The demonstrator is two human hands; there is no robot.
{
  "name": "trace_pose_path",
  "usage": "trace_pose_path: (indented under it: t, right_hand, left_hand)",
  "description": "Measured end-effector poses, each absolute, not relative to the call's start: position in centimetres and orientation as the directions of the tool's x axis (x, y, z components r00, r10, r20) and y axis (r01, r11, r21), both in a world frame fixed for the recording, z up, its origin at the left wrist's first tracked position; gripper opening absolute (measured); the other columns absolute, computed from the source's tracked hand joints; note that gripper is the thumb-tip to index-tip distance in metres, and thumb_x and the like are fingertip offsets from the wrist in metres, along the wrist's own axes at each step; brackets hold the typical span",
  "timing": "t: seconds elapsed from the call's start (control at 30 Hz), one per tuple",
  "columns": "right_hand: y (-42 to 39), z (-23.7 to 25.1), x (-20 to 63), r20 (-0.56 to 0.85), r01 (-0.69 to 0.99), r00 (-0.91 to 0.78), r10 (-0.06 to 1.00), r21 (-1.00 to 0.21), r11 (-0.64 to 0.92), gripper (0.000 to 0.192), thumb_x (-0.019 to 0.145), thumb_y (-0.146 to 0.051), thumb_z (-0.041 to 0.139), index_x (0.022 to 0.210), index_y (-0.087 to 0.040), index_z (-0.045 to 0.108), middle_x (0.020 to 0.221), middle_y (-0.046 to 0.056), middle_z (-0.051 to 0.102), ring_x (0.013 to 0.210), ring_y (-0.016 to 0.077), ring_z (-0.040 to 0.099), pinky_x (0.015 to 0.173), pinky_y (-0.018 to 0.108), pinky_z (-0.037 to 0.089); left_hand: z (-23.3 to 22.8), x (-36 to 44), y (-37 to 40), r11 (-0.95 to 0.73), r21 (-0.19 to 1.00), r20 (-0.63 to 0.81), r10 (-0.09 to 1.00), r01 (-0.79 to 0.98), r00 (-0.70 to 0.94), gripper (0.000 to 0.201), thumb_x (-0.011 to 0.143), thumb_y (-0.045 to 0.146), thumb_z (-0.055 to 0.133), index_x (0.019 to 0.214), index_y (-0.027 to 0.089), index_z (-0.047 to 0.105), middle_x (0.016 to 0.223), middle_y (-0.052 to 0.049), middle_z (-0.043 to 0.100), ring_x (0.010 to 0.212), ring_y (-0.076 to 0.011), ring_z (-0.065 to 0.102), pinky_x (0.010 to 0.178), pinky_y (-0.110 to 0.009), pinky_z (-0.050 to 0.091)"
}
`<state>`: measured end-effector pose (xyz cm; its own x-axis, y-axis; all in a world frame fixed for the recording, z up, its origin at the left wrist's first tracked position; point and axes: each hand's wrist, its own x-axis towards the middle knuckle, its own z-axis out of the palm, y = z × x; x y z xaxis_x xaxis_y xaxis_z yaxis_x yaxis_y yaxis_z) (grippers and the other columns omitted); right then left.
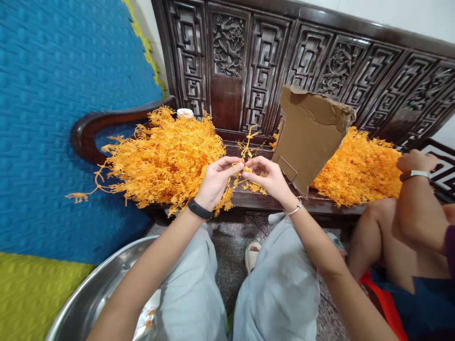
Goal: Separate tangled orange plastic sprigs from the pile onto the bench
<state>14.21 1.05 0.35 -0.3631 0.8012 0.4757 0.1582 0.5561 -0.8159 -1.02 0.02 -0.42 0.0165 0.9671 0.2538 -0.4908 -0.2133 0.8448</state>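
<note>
My left hand [221, 177] and my right hand [266, 176] meet in front of the bench, fingertips nearly touching. Between them is an orange plastic sprig [248, 144], a thin branched stem that sticks up above the fingers. Thumb and forefinger of my left hand pinch it, and the right fingers close on its lower part. Which pieces each fingertip holds is partly hidden. Close to my left hand lies a big heap of orange plastic sprigs [170, 156]. A few loose orange bits [254, 184] lie on the seat below my hands.
A cardboard sheet [313, 132] stands upright on the carved dark wooden bench [227, 106]. Behind it is another orange heap [359, 168], beside a co-worker's hand [417, 162]. A metal basin [76, 303] stands at lower left; blue foam matting [71, 94] covers the left.
</note>
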Motion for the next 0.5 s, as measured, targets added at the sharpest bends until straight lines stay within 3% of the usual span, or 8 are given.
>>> trace_pose_path:
  t: [0.13, 0.3, 0.5]
  right_hand:
    - [1.1, 0.6, 14.3, 0.436, 0.124, -0.352, 0.828, -0.855, 0.503, 0.022, 0.069, -0.033, 0.070, 0.078, -0.016, 0.058, 0.075, 0.000, 0.058, 0.067, 0.0103, 0.055, 0.064, 0.026, 0.045]
    - [1.2, 0.9, 14.6, 0.396, -0.045, -0.338, 0.854, -0.913, 0.406, 0.025, 0.064, -0.027, 0.074, 0.076, -0.017, 0.054, 0.076, -0.001, 0.058, 0.070, 0.0096, 0.057, 0.067, 0.025, 0.046]
    - [1.0, 1.2, 14.8, 0.446, -0.155, -0.315, 0.838, -0.895, 0.418, 0.022, 0.064, -0.023, 0.074, 0.075, -0.017, 0.055, 0.078, -0.001, 0.060, 0.074, 0.0095, 0.057, 0.073, 0.025, 0.047]
  left_hand:
    - [-0.4, -1.0, -0.1, -0.178, 0.844, 0.228, 0.973, -0.506, 0.038, 0.014, 0.064, 0.021, 0.071, 0.075, 0.016, 0.065, 0.080, 0.000, 0.064, 0.077, -0.0095, 0.059, 0.075, -0.024, 0.047]
    - [-0.2, -1.0, -0.4, -0.193, 0.880, 0.248, 0.966, -0.435, 0.072, 0.013, 0.068, 0.021, 0.066, 0.078, 0.016, 0.058, 0.082, 0.000, 0.062, 0.075, -0.0093, 0.058, 0.072, -0.024, 0.047]
    - [0.1, -1.2, -1.2, -0.477, 0.864, 0.498, 0.855, -0.161, 0.144, 0.013, 0.069, 0.016, 0.061, 0.073, 0.017, 0.048, 0.080, 0.001, 0.054, 0.073, -0.0098, 0.053, 0.070, -0.025, 0.044]
